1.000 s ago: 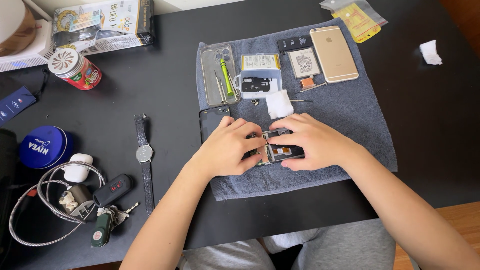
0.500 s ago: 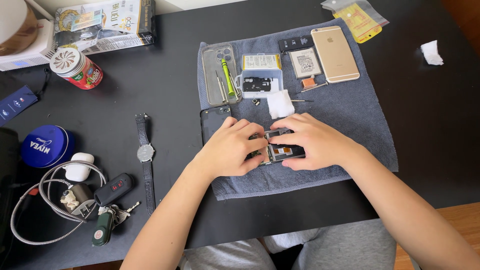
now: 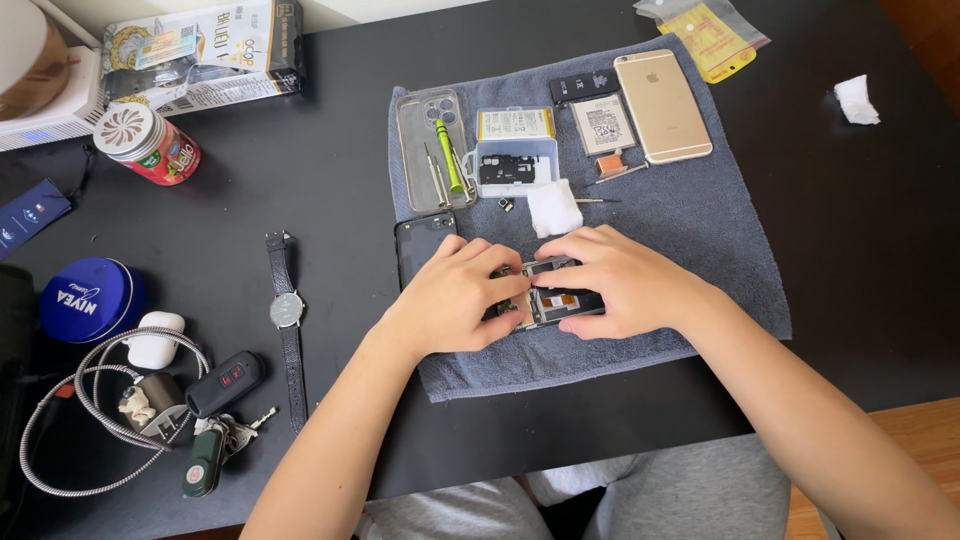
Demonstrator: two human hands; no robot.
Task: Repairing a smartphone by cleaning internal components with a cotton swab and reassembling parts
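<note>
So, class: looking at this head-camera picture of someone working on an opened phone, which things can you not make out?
- Opened phone, head view: mostly covered by the left hand and right hand.
- Loose parts in the small clear box: too small to identify.
- Tiny bits on the grey towel: too small.
- Brown object, top left: cut off by the edge.

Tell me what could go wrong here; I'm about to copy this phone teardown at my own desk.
1. Both the left hand and right hand press on the opened phone; its exposed parts might bend or tear.
2. Small loose parts lie bare on the grey towel and could get lost if it shifts.
3. The screwdrivers sit in a shallow clear case and may roll out.
</note>
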